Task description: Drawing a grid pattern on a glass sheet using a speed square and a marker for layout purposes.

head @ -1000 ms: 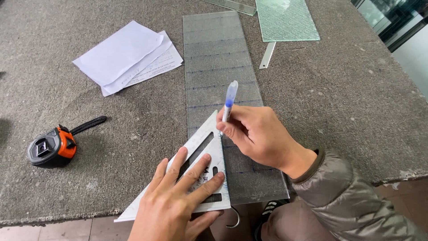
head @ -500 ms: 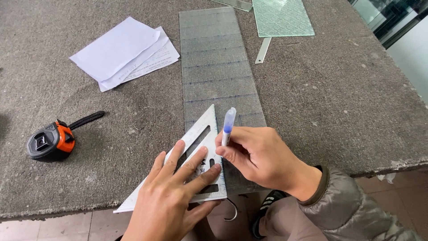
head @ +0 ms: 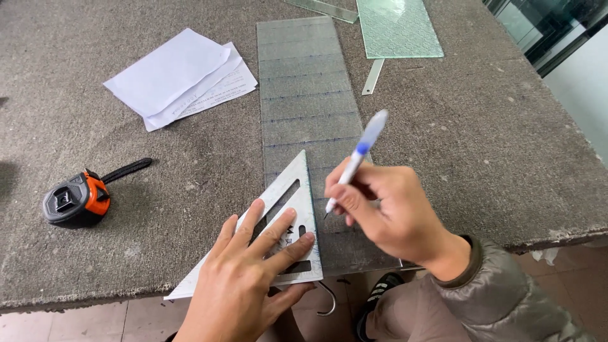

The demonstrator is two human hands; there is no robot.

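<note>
From the head view, I have my left hand (head: 244, 278) spread flat, fingers splayed, pressing a white triangular plastic set square (head: 286, 209) down onto a long clear glass strip with faint blue cross lines (head: 307, 95). That hand grasps nothing; it only pins the square, whose upright edge runs just to the right of my fingertips.

My right hand (head: 396, 215) is closed in a writing grip around a white pen with a blue band (head: 354, 161). The pen tip points down and to the left, sitting at the square's right edge, just beside my left index finger. The right hand is the nearer one to that edge. The pen barrel leans up and away to the right.

The glass strip's long axis runs straight away from both hands across the grey rough stone surface (head: 494, 145), while its near end overhangs the surface edge beneath my right hand.

Well to the left of my left hand lies an orange and black tape measure (head: 76, 199). Farther out, beyond it, a loose stack of white paper sheets (head: 177, 76) rests. Beyond my right hand lies a pale green patterned glass pane (head: 398, 26).
</note>
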